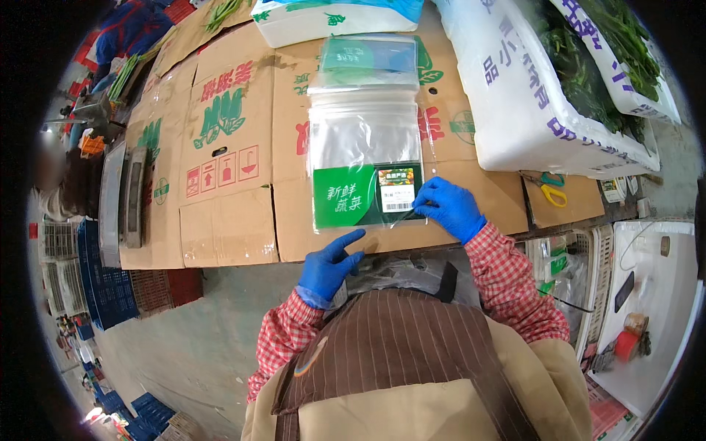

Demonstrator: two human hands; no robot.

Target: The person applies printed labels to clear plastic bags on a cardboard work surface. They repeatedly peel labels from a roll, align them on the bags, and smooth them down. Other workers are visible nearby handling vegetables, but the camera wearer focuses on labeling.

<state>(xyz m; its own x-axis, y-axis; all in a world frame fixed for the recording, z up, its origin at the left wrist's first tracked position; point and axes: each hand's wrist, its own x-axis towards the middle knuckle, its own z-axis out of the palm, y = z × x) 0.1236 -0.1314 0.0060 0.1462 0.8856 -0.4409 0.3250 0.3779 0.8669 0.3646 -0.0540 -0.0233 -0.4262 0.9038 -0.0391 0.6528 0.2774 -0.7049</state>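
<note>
A stack of clear plastic bags (364, 135) with green printed bottoms lies on flattened cardboard before me. The top bag bears a label sticker (397, 190) with a vegetable picture and a barcode, set on its dark green panel. My right hand (449, 208), in a blue glove, pinches the bag's lower right edge beside the sticker, and the film creases there. Just below the bag's bottom edge hovers my left hand (330, 264), also gloved in blue. Its index finger stretches toward the bag, the thumb is apart, and nothing is in it.
White foam boxes (485, 110) of leafy greens (579, 71) stand at the right. Yellow-handled scissors (551, 194) lie in front of them. Another foam box (336, 25) sits behind the bags. Left are a flat metal-edged device (124, 198), crates (105, 275) and a person (129, 33).
</note>
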